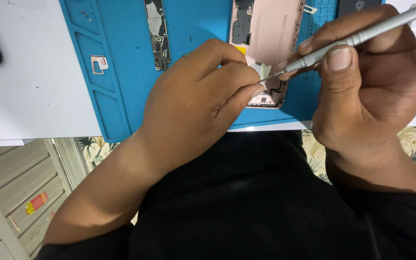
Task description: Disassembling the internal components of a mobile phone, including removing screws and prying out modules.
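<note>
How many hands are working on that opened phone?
2. The left hand pinches a small part at the pink phone; the right hand holds a metal screwdriver against it.

One blue mat (121, 48), one pink phone frame (270, 33), one circuit board (158, 33), one screwdriver (362, 36), two hands (193, 101).

My phone-repair bench, seen from above: a blue silicone repair mat with moulded parts compartments (111, 62) covers the white tabletop (30, 91). On it lie a pink metal phone housing opened to its inner parts (270, 29), a narrow dark circuit board (158, 33) and a small white card tray (99, 64). My right hand (367, 91) holds a slim grey metal precision screwdriver (362, 36).
</note>
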